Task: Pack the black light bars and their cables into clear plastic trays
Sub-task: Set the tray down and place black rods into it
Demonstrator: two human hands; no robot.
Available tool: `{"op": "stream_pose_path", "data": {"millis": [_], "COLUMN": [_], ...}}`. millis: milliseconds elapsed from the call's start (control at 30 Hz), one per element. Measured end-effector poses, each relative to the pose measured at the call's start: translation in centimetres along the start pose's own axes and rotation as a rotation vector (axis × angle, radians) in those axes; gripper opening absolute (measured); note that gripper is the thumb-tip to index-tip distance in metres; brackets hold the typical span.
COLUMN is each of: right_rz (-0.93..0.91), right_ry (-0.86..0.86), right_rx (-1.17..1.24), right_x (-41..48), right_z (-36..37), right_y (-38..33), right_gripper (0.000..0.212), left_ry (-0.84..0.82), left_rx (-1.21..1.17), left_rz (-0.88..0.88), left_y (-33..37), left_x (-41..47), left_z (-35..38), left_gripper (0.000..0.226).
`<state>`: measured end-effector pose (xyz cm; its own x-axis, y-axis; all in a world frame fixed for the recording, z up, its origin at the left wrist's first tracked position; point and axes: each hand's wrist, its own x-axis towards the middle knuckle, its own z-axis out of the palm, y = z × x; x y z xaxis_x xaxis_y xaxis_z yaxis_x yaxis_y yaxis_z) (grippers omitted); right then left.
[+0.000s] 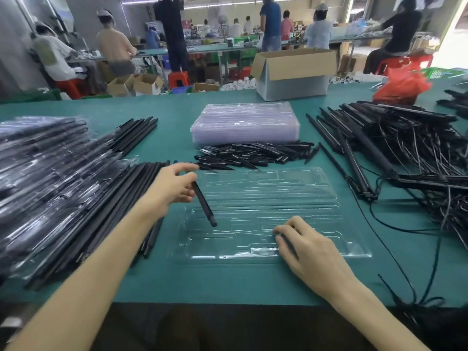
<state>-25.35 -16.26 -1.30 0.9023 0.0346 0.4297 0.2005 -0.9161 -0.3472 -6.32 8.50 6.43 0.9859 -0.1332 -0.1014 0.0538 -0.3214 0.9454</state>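
A clear plastic tray [266,198] lies open on the green table in front of me. My left hand [174,184] grips a short black bar [205,206] that slants down over the tray's left part. My right hand [301,241] rests palm down on the tray's near right part, its fingertips on a small dark piece [263,250] in a near slot. Light bars with tangled cables [410,148] are heaped at the right. A heap of short black pieces [250,154] lies just beyond the tray.
A stack of clear trays [244,125] stands behind the short pieces. Long black rods [121,198] and bagged bars [43,168] fill the left side. A cardboard box [293,72] and a red bag [400,84] sit at the back. People work at far benches.
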Motion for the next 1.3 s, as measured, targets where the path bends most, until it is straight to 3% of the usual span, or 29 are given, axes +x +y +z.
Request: {"op": "stream_pose_path", "data": {"millis": [167,367,533,733,867,1200,1300], "right_rz": [0.011,0.016,0.02,0.021,0.017,0.022,-0.003], "right_ry": [-0.007,-0.012,-0.006,0.01,0.014,0.01,0.034], "right_rx": [-0.009,-0.015,-0.003,0.003,0.002,0.019,0.033], "right_x": [0.0,0.1,0.2,0.2,0.2,0.1,0.0], "right_z": [0.0,0.0,0.1,0.2,0.1,-0.2,-0.6], "right_y": [0.0,0.0,0.2,0.4,0.3,0.1,0.0], "right_gripper": [0.02,0.021,0.024,0.024,0.024,0.026,0.024], "left_ry": [-0.105,-0.187,-0.112,-0.179,-0.185,-0.137,-0.13], "left_rx": [0.059,0.527,0.867,0.905,0.866,0.681,0.676], "left_rz": [0.005,0.11,0.329,0.61,0.698,0.542,0.564], "left_y": [-1.0,-0.9,-0.2,-1.6,-2.5,-2.7,-3.0], "left_x": [-1.4,-2.0,-1.9,-2.1,-2.0,-1.4,-1.5], "left_z": [5.4,9.9,10.8,9.7,9.8,10.1,10.0], "left_gripper": [0.013,0.022,0.008,0.005,0.008,0.008,0.012]}}
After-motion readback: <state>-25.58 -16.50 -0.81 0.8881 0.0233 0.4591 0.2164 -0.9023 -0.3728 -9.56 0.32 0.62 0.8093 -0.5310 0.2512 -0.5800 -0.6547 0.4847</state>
